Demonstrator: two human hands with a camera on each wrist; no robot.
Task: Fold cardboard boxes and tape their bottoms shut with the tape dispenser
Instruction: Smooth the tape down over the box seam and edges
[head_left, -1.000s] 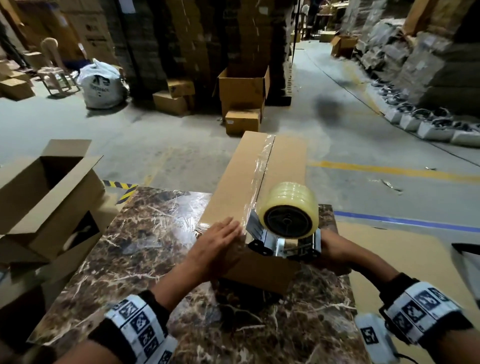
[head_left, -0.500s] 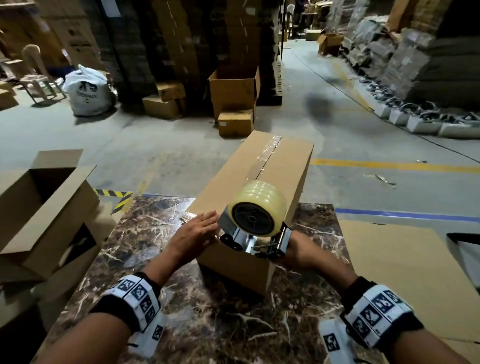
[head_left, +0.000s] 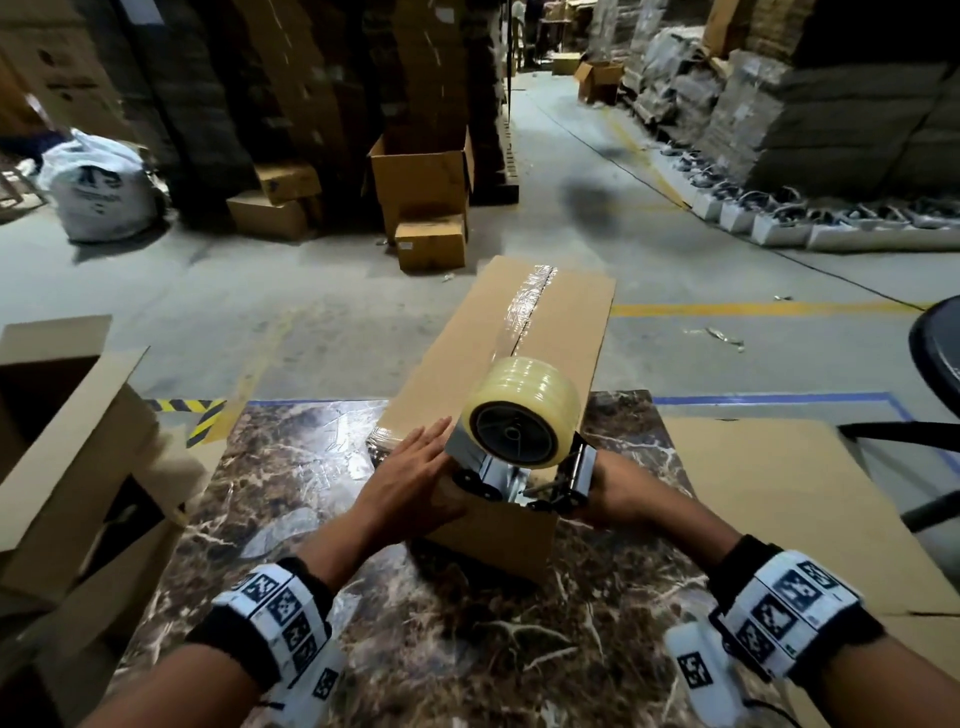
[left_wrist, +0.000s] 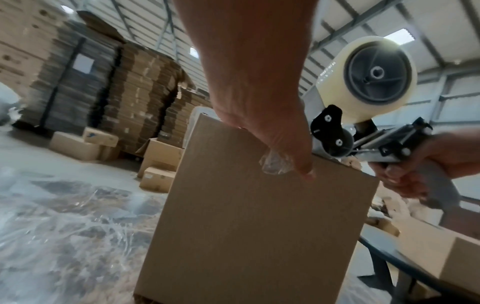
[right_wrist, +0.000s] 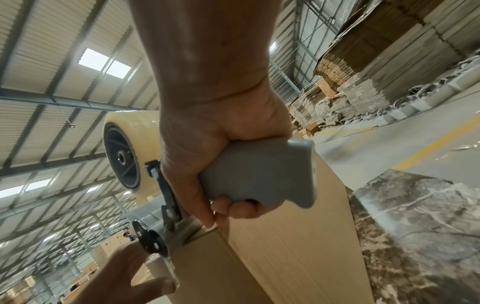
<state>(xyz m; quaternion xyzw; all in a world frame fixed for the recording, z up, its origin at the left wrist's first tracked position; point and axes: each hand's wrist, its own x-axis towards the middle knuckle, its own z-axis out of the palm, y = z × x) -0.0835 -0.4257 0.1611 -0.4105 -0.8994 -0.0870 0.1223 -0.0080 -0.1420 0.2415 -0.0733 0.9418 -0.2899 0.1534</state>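
Observation:
A long brown cardboard box (head_left: 457, 353) lies on the marble table (head_left: 291, 483), its top seam covered by clear tape (head_left: 524, 306). My left hand (head_left: 410, 467) lies flat on the box's near left corner, fingers straight, thumb down the near face (left_wrist: 298, 162) over a crumpled tape end (left_wrist: 274, 164). My right hand (head_left: 618, 499) grips the grey handle (right_wrist: 262, 172) of the tape dispenser (head_left: 519, 431), whose roller end sits at the box's near top edge (right_wrist: 155, 242). The yellowish tape roll (left_wrist: 374, 82) stands above it.
An open folded box (head_left: 62, 447) stands at the table's left. Flat cardboard sheets (head_left: 810, 519) lie at the right, with a dark chair (head_left: 935, 353) beyond. Several boxes (head_left: 421, 182) and a white sack (head_left: 98, 187) sit on the concrete floor ahead.
The dispenser has been drawn back along the seam to the box's near edge. The box now sits straighter and nearer the table's middle; my left hand has stayed flat on its near left corner.

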